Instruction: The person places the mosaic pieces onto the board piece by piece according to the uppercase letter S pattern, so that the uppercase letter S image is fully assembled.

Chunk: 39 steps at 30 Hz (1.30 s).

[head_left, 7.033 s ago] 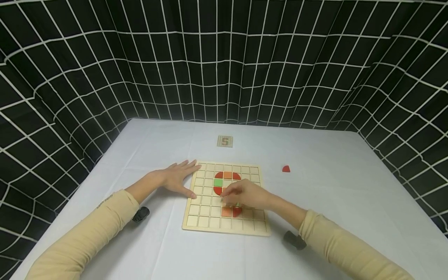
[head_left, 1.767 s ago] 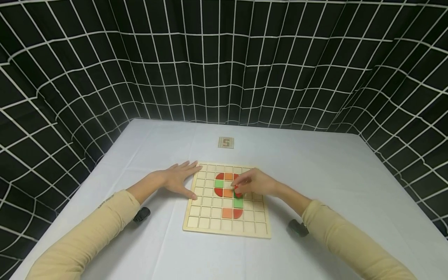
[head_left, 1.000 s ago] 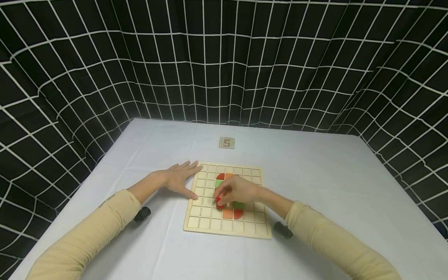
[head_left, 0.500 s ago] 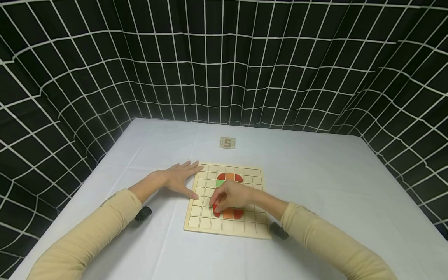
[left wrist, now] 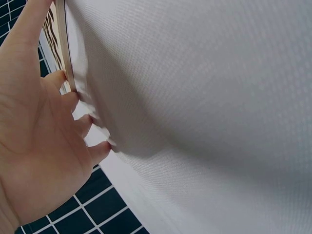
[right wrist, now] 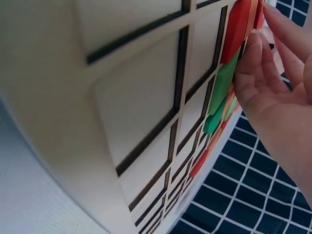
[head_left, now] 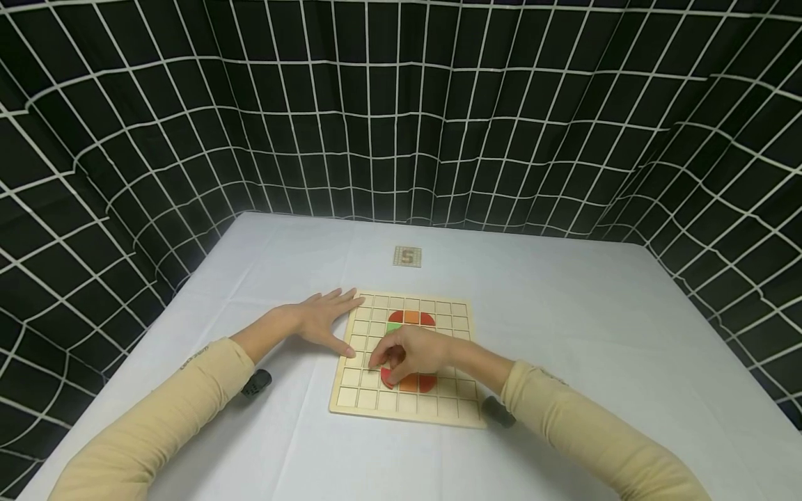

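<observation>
A pale wooden grid board (head_left: pixel 357 400) lies on the table. At its left edge my left hand (head_left: pixel 321 321) rests spread, thumb and fingertips along the rim; the left wrist view shows the fingers (left wrist: pixel 83 124) extended. Over the board, my right hand (head_left: pixel 416 348) has its thumb on a red quarter-round piece (head_left: pixel 386 378), which lies low at a lower cell, while the index finger is apart from it. Beside that piece are an orange square (head_left: pixel 409 383) and another red quarter-round (head_left: pixel 427 383). The right hand hides the board's middle; green pieces (right wrist: pixel 224 87) show there in the right wrist view.
Behind the board lies a small patterned card (head_left: pixel 407 257) with an S-like figure. Two more red pieces (head_left: pixel 397 317) flank an orange square (head_left: pixel 411 317) in an upper row. Dark devices (head_left: pixel 256 382) sit under both forearms. Black grid curtains (head_left: pixel 413 139) surround the white table (head_left: pixel 564 313).
The loose red piece at the right was picked up, then carried over the board to the lower left of the coloured pieces. It now lies flatter, and the index finger has parted from it.
</observation>
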{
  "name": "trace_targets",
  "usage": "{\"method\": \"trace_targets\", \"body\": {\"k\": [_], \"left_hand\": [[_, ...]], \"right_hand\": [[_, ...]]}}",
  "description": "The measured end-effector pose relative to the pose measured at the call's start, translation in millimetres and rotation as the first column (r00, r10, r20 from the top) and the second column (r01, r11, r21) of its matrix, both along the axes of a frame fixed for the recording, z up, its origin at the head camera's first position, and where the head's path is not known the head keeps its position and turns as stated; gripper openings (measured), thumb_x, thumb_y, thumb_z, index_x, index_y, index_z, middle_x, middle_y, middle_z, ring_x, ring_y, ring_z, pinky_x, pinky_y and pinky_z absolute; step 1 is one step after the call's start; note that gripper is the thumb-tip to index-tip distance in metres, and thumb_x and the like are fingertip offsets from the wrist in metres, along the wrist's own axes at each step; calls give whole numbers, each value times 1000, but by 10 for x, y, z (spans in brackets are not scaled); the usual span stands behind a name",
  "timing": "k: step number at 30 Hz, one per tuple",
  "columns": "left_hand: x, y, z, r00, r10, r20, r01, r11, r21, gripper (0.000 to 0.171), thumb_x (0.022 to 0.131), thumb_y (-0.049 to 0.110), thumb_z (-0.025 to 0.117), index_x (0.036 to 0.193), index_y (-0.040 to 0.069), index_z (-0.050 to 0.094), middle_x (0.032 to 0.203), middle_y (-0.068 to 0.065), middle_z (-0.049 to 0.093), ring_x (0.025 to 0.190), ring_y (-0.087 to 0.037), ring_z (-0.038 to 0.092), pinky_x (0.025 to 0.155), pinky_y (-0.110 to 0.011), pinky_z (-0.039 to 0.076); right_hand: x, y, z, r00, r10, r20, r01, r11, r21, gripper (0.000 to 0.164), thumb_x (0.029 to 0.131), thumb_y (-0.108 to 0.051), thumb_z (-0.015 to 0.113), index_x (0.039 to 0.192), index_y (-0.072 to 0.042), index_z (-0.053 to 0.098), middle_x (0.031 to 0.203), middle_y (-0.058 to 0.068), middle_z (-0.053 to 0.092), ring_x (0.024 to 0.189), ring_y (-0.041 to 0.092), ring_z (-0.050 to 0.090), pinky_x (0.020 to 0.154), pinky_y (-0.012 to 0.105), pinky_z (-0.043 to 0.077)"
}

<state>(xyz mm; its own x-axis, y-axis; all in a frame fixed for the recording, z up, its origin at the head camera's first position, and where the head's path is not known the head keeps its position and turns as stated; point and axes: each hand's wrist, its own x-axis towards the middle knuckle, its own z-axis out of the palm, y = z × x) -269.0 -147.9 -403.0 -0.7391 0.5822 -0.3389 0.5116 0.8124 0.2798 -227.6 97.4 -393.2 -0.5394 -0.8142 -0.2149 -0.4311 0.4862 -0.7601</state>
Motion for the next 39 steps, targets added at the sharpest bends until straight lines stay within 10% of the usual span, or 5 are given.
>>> {"method": "trace_targets", "body": {"k": [16,39], "left_hand": [[-7,-2,1,1000,4,8,-4,1000,1,112,73,72,63,154,15,12,159,-10,3,143,-35,2,112,-57,5],[-30,-2,-5,1000,-7,7,7,1000,-5,113,73,73,62,154,13,11,158,-12,2,143,-36,2,112,-58,6]], "right_hand": [[-54,-9,26,989,142,30,-141,990,-14,36,82,11,67,112,-8,67,100,-3,64,92,10,57,84,23,50],[-45,7,21,993,112,41,-112,994,-8,23,94,-2,58,113,-11,66,98,-5,63,90,7,57,87,22,48]]}}
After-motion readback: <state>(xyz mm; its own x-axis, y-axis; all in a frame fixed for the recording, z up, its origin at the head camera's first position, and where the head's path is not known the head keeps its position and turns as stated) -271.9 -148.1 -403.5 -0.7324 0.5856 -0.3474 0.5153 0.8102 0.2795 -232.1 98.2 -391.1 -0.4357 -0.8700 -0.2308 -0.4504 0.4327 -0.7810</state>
